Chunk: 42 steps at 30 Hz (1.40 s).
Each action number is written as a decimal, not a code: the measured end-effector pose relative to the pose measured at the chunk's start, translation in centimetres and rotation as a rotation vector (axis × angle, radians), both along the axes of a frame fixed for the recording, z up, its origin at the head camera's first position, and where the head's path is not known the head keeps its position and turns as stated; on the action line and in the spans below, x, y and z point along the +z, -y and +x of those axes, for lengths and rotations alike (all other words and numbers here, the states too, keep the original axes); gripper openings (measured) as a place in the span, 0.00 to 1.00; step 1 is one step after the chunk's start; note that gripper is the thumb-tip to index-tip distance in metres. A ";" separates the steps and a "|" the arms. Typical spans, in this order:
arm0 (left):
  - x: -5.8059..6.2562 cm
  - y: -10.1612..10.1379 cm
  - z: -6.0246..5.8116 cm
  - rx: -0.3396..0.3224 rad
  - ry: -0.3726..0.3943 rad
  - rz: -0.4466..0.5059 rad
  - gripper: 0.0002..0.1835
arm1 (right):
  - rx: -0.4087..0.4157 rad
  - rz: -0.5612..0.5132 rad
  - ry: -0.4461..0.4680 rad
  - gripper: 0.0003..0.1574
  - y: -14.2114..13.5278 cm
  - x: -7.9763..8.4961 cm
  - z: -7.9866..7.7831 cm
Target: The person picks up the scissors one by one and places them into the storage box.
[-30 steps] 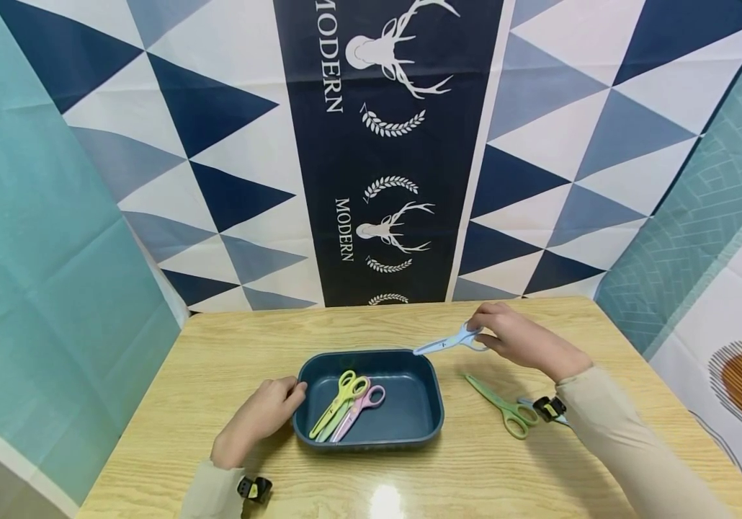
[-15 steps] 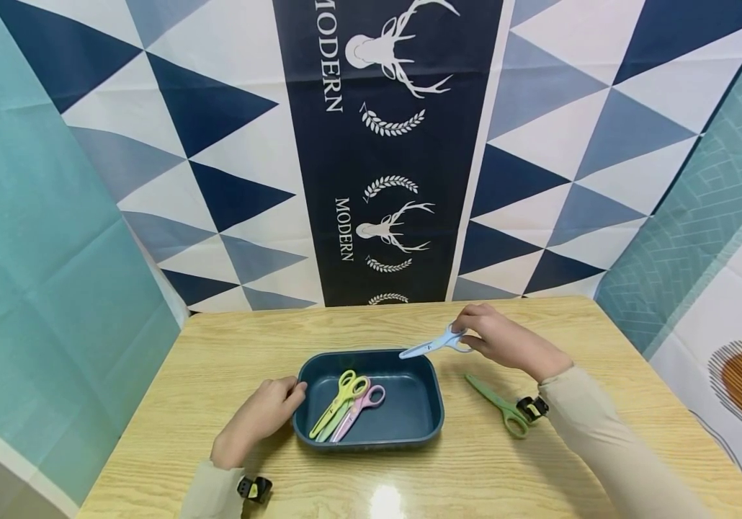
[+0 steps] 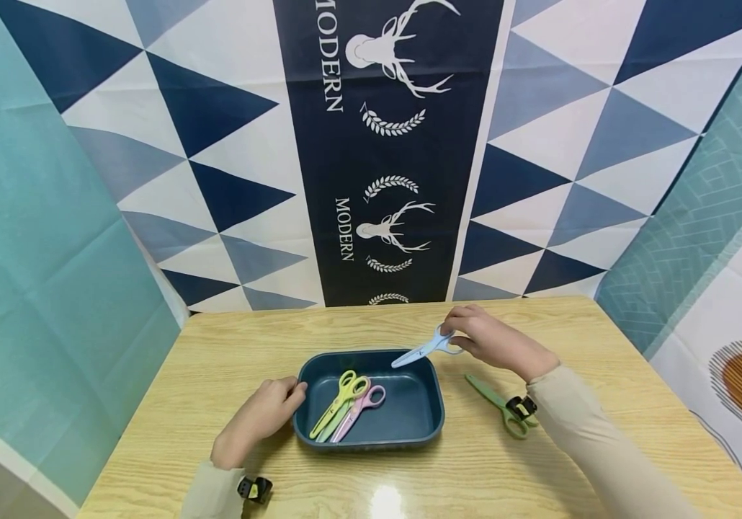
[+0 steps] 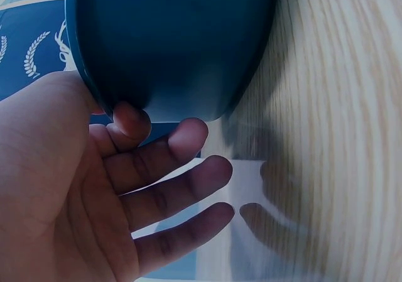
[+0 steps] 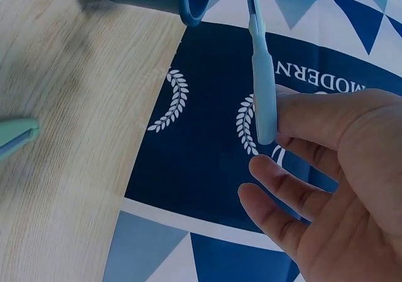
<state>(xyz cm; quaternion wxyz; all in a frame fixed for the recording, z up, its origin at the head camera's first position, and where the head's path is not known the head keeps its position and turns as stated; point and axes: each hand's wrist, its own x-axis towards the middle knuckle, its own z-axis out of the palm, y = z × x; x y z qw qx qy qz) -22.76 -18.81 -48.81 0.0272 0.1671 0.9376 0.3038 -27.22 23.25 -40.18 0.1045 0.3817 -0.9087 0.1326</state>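
Observation:
Light blue scissors (image 3: pixel 421 351) are pinched at their handle by my right hand (image 3: pixel 493 339). Their blades point left and down over the back right part of a dark blue rectangular box (image 3: pixel 403 440). In the right wrist view the scissors (image 5: pixel 264 93) appear edge-on between thumb and finger, with two other fingers apart from them. My left hand (image 3: pixel 261 414) holds the box's left rim; in the left wrist view its thumb is partly hidden behind the rim and the remaining fingers spread below. Inside the box lie yellow scissors (image 3: pixel 334 408), pink scissors (image 3: pixel 358 409) and light green scissors (image 3: pixel 338 422).
Green scissors (image 3: pixel 497 400) lie on the wooden table (image 3: pixel 228 346) right of the box, under my right forearm, which partly covers them. A patterned cloth (image 3: pixel 403 166) hangs behind the table's back edge.
My right hand has carried the light blue scissors leftward and slightly down, so the blades now reach over the box. The left hand and the box stay put.

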 end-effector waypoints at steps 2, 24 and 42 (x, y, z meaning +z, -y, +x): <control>0.0 0.0 0.0 0.000 0.000 0.000 0.20 | 0.007 0.001 -0.003 0.11 0.3 0.0 -0.1; 0.2 -0.1 0.1 0.007 0.005 0.005 0.20 | 0.052 0.023 -0.002 0.11 3.1 -0.1 -0.7; 0.3 0.0 0.2 0.008 0.016 0.006 0.21 | 0.089 0.046 0.002 0.10 5.4 -0.2 -0.8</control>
